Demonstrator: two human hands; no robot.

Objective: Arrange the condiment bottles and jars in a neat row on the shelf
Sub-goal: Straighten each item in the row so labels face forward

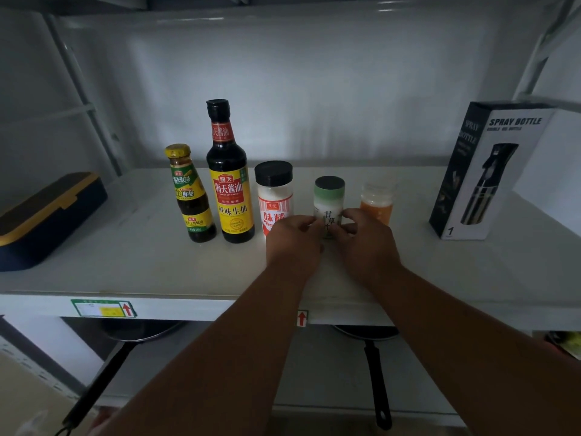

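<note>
My left hand [294, 239] and right hand [366, 237] are bare, with no gloves, rings, watch or bracelet on them that I can see, and both my forearms are uncovered all the way down to the bottom of the view, no sleeve showing.

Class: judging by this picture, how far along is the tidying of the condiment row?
Nearly done. The oyster sauce bottle, soy sauce bottle and MSG jar stand lined up. Both the left hand and right hand grip the green-lidded jar. The orange jar may need nudging.
</note>
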